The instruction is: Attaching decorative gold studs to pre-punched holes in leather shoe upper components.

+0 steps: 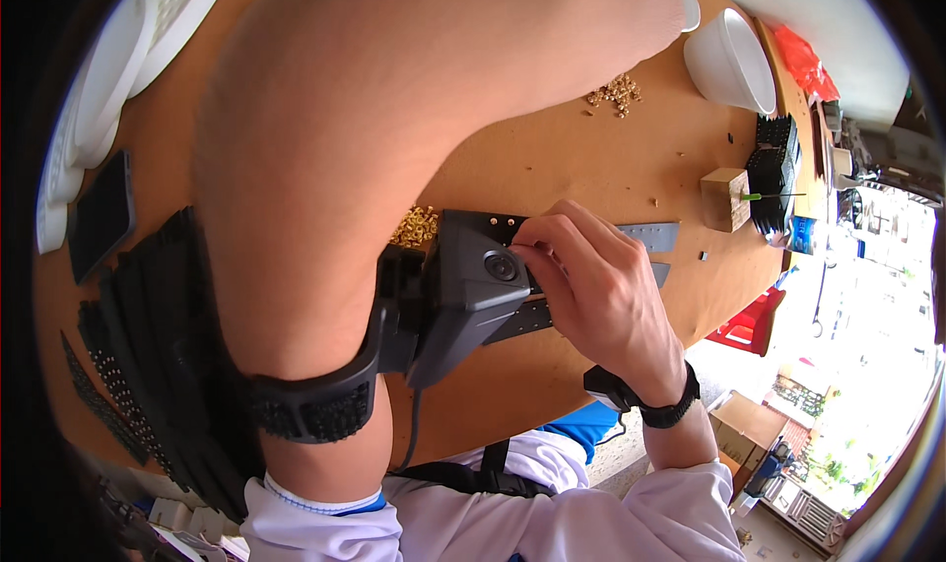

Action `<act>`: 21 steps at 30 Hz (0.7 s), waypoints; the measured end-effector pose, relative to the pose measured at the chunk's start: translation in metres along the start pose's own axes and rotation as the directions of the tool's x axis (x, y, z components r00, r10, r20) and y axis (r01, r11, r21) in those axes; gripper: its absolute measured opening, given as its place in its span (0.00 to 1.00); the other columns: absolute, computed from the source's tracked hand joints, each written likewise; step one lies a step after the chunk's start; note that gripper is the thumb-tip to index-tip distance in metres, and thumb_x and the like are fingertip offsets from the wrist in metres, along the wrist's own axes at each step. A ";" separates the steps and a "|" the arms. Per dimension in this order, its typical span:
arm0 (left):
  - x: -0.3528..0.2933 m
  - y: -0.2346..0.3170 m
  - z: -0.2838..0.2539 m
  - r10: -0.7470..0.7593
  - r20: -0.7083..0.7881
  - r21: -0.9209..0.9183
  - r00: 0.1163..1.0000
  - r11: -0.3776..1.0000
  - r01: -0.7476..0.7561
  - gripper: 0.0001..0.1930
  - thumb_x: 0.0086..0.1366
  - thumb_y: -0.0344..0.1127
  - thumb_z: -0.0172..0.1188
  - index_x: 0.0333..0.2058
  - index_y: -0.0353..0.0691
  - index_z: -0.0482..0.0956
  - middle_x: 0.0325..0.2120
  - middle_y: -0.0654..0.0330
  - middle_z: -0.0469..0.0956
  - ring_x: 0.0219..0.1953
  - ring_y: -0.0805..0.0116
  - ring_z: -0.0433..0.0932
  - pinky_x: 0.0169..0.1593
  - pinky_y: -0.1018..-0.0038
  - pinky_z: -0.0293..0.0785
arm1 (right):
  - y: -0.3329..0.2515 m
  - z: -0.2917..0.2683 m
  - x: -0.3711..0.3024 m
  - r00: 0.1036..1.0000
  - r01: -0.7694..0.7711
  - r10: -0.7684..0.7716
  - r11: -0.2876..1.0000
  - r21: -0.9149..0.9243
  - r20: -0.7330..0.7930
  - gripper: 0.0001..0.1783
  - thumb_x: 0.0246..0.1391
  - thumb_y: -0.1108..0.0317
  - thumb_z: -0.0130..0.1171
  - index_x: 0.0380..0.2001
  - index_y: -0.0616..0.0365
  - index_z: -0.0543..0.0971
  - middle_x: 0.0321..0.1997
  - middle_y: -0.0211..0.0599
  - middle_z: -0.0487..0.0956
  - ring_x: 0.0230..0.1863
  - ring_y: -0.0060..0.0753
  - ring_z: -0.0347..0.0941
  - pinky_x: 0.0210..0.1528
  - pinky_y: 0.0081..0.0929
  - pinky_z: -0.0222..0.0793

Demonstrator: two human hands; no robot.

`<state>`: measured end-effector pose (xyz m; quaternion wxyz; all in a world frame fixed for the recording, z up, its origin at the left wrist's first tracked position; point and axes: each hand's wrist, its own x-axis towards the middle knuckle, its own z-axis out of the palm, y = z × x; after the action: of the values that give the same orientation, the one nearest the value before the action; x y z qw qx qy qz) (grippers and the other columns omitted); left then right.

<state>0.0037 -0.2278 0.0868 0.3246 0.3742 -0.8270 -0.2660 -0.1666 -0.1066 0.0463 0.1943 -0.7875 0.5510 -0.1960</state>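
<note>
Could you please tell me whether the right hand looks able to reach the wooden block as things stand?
Probably yes: the right hand is at a black strip, and between it and the wooden block I see only a flat grey strip and a tiny loose piece, nothing tall.

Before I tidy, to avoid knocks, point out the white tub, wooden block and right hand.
White tub [716, 62]: head view, outer wall.
Wooden block [721, 202]: head view, side face.
Right hand [603, 284]: head view, back.

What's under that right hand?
Left of the right hand shows a dark strip with two shiny studs; right of it, grey strips stick out. The hand covers whatever lies between, so I can't tell whether they join.
</note>
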 end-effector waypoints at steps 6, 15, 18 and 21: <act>-0.004 -0.003 -0.005 -0.031 0.040 -0.028 0.999 0.999 0.032 0.09 0.70 0.29 0.57 0.33 0.27 0.74 0.24 0.46 0.79 0.26 0.60 0.80 0.31 0.66 0.73 | -0.002 0.006 -0.001 0.998 0.056 -0.054 0.997 -0.059 0.023 0.07 0.53 0.77 0.64 0.33 0.61 0.75 0.30 0.37 0.72 0.30 0.40 0.74 0.27 0.34 0.71; -0.007 -0.007 -0.008 -0.062 0.096 -0.094 0.993 0.993 0.071 0.09 0.70 0.29 0.57 0.33 0.27 0.74 0.24 0.46 0.79 0.26 0.60 0.81 0.31 0.66 0.73 | -0.002 0.010 -0.001 1.000 0.016 -0.016 1.000 0.016 -0.004 0.07 0.55 0.77 0.63 0.34 0.61 0.74 0.31 0.38 0.73 0.30 0.42 0.75 0.28 0.36 0.72; -0.006 -0.008 -0.009 -0.070 0.115 -0.113 0.991 0.990 0.083 0.09 0.70 0.29 0.57 0.34 0.27 0.74 0.24 0.46 0.79 0.26 0.59 0.81 0.31 0.66 0.73 | -0.003 0.008 -0.001 1.000 -0.002 0.002 1.000 0.009 0.013 0.06 0.56 0.77 0.62 0.34 0.62 0.74 0.31 0.39 0.73 0.30 0.45 0.76 0.28 0.37 0.72; -0.007 -0.008 -0.010 -0.079 0.136 -0.132 0.988 0.986 0.097 0.09 0.70 0.29 0.57 0.34 0.27 0.74 0.24 0.45 0.79 0.26 0.59 0.81 0.31 0.66 0.73 | -0.004 0.006 0.000 0.999 -0.013 0.014 1.000 -0.006 0.044 0.07 0.56 0.77 0.62 0.34 0.61 0.74 0.32 0.39 0.73 0.31 0.46 0.75 0.29 0.38 0.72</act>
<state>0.0185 -0.2293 0.0856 0.2833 0.3688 -0.8085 -0.3606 -0.1601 -0.1043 0.0434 0.2057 -0.7885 0.5524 -0.1756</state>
